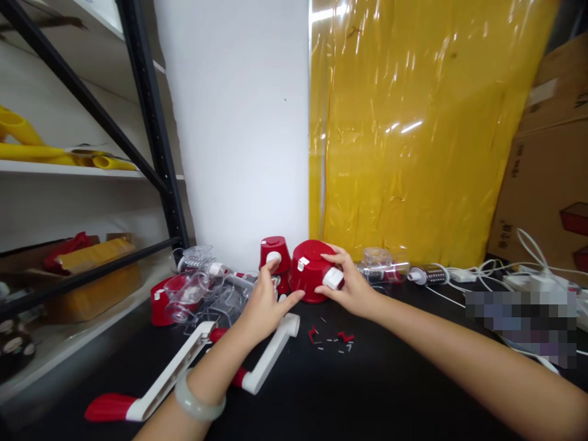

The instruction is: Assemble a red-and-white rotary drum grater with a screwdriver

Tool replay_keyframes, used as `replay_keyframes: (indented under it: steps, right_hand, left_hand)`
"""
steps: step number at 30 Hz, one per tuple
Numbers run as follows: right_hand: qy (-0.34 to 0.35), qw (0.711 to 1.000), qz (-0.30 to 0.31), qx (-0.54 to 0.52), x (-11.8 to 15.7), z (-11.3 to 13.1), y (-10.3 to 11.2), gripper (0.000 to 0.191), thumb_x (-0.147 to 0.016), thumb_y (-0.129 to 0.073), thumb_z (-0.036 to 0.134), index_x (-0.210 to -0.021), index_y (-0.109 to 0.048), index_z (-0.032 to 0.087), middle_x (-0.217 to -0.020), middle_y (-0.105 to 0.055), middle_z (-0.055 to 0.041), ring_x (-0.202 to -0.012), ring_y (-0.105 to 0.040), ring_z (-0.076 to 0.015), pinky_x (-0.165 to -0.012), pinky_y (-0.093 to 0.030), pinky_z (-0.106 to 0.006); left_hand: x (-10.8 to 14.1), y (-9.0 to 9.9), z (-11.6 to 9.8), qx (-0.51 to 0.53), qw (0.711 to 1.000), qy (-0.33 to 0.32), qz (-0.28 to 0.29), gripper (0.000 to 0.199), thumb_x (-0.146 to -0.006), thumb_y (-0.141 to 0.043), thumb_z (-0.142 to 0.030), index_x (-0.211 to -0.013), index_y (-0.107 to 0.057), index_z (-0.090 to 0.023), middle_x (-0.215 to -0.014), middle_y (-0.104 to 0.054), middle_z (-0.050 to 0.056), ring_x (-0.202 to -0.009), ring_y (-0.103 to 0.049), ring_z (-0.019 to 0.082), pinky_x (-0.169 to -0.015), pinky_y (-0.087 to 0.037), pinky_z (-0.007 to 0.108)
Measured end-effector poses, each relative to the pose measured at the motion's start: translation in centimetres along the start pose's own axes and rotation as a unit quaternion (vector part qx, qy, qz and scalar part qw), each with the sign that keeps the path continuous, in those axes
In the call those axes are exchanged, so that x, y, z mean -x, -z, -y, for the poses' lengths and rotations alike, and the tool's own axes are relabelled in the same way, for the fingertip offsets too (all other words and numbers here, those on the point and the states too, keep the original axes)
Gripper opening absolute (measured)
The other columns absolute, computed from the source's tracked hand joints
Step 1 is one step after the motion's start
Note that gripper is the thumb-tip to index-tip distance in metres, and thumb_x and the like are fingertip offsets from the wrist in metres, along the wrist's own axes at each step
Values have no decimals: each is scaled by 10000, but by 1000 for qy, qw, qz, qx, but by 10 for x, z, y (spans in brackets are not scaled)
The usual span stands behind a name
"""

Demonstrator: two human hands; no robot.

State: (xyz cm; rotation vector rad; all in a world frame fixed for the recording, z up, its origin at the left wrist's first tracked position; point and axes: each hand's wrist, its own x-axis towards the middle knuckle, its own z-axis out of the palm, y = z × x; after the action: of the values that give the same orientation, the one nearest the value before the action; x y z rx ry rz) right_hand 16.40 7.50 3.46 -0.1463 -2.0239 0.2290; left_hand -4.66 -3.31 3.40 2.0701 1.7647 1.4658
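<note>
My right hand (351,283) grips a red plastic grater base (310,266) by its right side, fingers around a white knob (333,278). The base sits tilted at the back of the black table (390,373). My left hand (266,303) has thumb and index finger apart, with the thumb tip close to the base's lower left; whether it touches I cannot tell. Behind those fingers stands another red base (273,245) with a white knob. Two white crank handles with red grips lie near my left arm: one crank (172,367) to its left, one crank (275,355) to its right.
Clear plastic parts (220,300) are heaped at left beside a third red base (160,306). Small red pieces (313,334) and metal pins lie mid-table. A grater drum (432,274) and white cables (487,269) are at right. A black-framed shelf (151,110) borders the left.
</note>
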Motion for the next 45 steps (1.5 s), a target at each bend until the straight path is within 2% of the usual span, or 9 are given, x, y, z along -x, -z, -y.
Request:
replay_keyframes:
  steps: [5, 10, 15, 18, 24, 28, 36, 40, 45]
  right_hand:
    - [-6, 998, 59, -27, 23, 5, 16, 617, -842, -696, 422, -1333, -361, 261, -1429, -395, -169, -1407, -358, -283, -1115, -352, -535]
    - [-111, 988, 95, 46, 28, -12, 32, 815, -867, -651, 450, -1491, -184, 214, -1494, -367, -206, -1382, -409, -282, -1115, -369, -495]
    - [-102, 942, 134, 292, 38, -30, 46, 447, -896, -587, 491, -1153, -550, 127, -1130, -607, -200, -1071, -598, -321, -899, -482, -476]
    - [-109, 902, 183, 375, 42, -32, 45, 386, -932, -504, 512, -975, -596, 140, -965, -637, -172, -938, -612, -315, -831, -468, -441]
    - [-243, 921, 184, 243, 53, -31, 30, 363, -952, -468, 486, -952, -589, 144, -959, -679, -177, -931, -638, -312, -825, -438, -408]
    - [-295, 928, 157, 165, 59, -37, 21, 521, -1032, -169, 465, -862, -567, 174, -860, -691, -106, -817, -663, -221, -741, -465, -324]
    - [-392, 908, 143, 44, 64, -51, 5, 758, -931, 152, 606, -631, -422, 213, -465, -477, 11, -382, -509, -123, -450, -430, -245]
    - [-383, 913, 122, 72, 63, -42, 10, 732, -973, 69, 581, -752, -513, 196, -674, -629, -52, -608, -642, -166, -586, -473, -274]
    - [-320, 907, 169, 213, 57, -25, 25, 423, -903, -539, 563, -1019, -531, 157, -975, -680, -158, -898, -678, -313, -720, -462, -365]
  left_hand:
    - [-18, -16, -12, 169, 975, -19, 144, 1144, -662, -835, -418, -1513, -90, -246, -1548, -307, 202, -1411, -371, 335, -1149, -326, 534]
    - [-47, -30, -28, 149, 969, -50, 188, 976, -621, -860, -360, -1429, -330, -217, -1459, -468, 151, -1320, -498, 293, -1128, -379, 479]
    - [-70, -57, -19, 140, 968, -43, 202, 925, -585, -879, -345, -1354, -386, -199, -1378, -549, 150, -1245, -567, 282, -1084, -425, 487]
    - [-70, -67, -11, 128, 968, -43, 214, 909, -606, -867, -360, -1346, -362, -207, -1376, -545, 142, -1251, -563, 271, -1080, -433, 474]
    - [-54, -71, -1, 98, 971, -66, 208, 852, -646, -845, -363, -1330, -361, -210, -1376, -525, 137, -1281, -527, 283, -1102, -400, 489]
    - [-50, -74, 0, 81, 976, -78, 186, 876, -653, -842, -351, -1344, -322, -210, -1398, -483, 147, -1309, -494, 292, -1118, -375, 483]
    - [-50, -79, -5, 34, 982, -120, 141, 912, -668, -827, -344, -1385, -280, -209, -1444, -427, 167, -1356, -436, 320, -1138, -341, 509]
    - [-49, -75, -6, 31, 981, -117, 150, 916, -687, -808, -374, -1414, -275, -212, -1456, -435, 162, -1360, -436, 320, -1142, -335, 514]
    - [-52, -66, 0, 63, 969, -54, 233, 862, -733, -762, -456, -1424, -307, -216, -1425, -506, 136, -1289, -525, 295, -1091, -415, 475]
